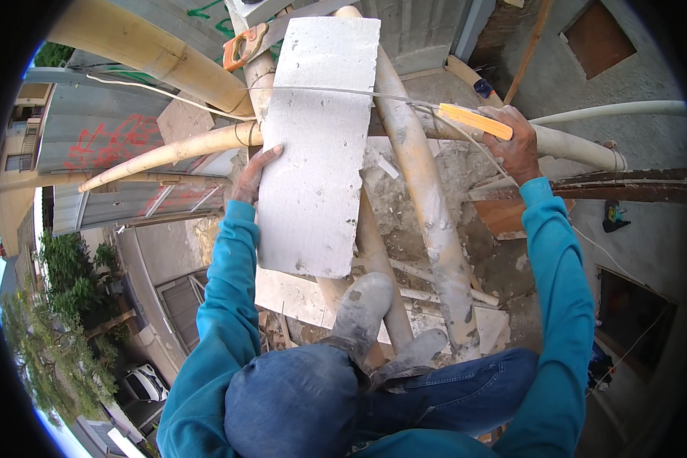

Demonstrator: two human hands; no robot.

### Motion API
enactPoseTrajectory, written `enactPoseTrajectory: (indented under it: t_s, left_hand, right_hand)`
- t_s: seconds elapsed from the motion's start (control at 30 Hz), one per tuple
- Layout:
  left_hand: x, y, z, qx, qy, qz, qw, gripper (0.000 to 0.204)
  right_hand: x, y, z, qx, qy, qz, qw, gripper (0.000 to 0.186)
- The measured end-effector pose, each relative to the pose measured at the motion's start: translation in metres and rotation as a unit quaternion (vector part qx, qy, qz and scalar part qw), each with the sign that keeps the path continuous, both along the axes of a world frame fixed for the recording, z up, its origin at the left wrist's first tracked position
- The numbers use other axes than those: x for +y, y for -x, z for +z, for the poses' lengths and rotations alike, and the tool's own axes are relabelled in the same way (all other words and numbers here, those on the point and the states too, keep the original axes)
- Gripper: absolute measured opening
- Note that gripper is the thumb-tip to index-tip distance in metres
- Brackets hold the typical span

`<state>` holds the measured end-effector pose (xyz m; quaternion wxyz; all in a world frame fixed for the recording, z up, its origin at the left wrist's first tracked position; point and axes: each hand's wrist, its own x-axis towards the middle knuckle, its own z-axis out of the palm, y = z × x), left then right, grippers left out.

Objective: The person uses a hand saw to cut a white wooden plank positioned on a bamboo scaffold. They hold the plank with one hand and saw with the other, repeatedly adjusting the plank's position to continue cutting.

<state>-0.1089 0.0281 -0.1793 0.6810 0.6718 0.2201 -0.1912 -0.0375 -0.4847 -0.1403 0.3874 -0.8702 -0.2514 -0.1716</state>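
Note:
A white lightweight block (pixel 317 145) with a pitted face lies across bamboo poles (pixel 424 202). My left hand (pixel 256 172) grips its left edge, thumb on the upper face. My right hand (pixel 515 141) is closed on a long orange object (pixel 469 118) at the right, apart from the block; a thin line runs leftward from near it across the block, too fine to identify. An orange-handled handsaw (pixel 244 46) rests beyond the block at the top. Where the left fingertips wrap under the block is hidden.
My boots (pixel 362 309) are on poles and boards over rubble. Horizontal bamboo (pixel 168 153) and a white pipe (pixel 611 110) cross the view. Corrugated sheets (pixel 84 122) stand left, with trees and a white car (pixel 145 382) far below. A dark opening (pixel 630 320) and small tool (pixel 614 216) lie right.

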Motion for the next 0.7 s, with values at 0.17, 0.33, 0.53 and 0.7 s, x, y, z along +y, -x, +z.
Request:
enactPoseTrajectory:
  t_s: [0.17, 0.33, 0.53, 0.7]
  left_hand:
    - [-0.005, 0.001, -0.001, -0.013, -0.001, 0.008, 1.0, 0.089]
    - [-0.003, 0.006, -0.001, 0.0, -0.015, 0.015, 1.0, 0.093]
    - [0.0, 0.003, -0.003, 0.006, -0.027, 0.013, 1.0, 0.094]
    - [-0.005, 0.003, 0.002, 0.002, 0.016, 0.025, 1.0, 0.092]
  right_hand:
    - [0.007, -0.022, -0.03, 0.119, -0.076, -0.121, 0.983, 0.022]
    - [0.035, -0.031, -0.029, 0.204, -0.126, -0.132, 0.962, 0.019]
    - [0.062, -0.046, -0.024, 0.18, -0.127, -0.125, 0.967, 0.02]
    - [0.066, -0.05, -0.016, 0.189, -0.094, -0.146, 0.966, 0.02]
